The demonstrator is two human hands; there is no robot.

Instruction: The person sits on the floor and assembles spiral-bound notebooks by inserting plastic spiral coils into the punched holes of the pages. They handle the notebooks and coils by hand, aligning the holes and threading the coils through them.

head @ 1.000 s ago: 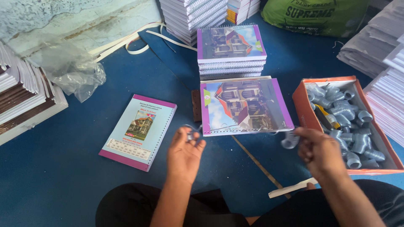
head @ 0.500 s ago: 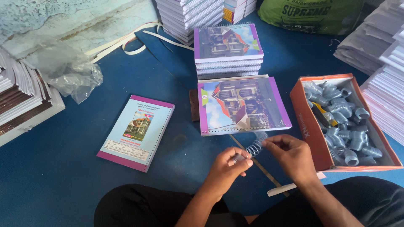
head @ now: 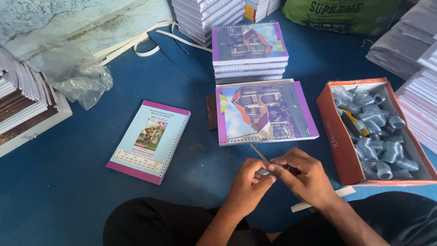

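two hands meet low in the middle, but going left to right: at the far left a stack of white sheets (head: 20,107) sits on the blue floor (head: 68,182), with a crumpled clear bag (head: 77,77) just beside it. next comes a single booklet (head: 150,140) lying flat and tilted, purple-edged, with holes punched along its right side. near the centre, the left hand (head: 248,184) is curled, its fingertips pinched on one end of a small grey coil (head: 265,171); the right hand (head: 306,175) is closed over the coil's other end, so both grip the same piece between them, just near of the open pad (head: 266,111). a thin rod (head: 257,151) pokes out from under that pad toward the hands. farther off is a pile of bound pads (head: 249,50). at the right, an orange box (head: 339,146) holds many more grey coils (head: 378,132) and a yellow-handled tool; more paper stacks (head: 421,100) stand beyond it.

to my eye the coil is being readied by hand, and it would go best with a light pinch, so the turns aren't crushed, and with the coil's end kept out where it can be seen. most of the coil is hidden by the fingers, so i cannot tell its length.
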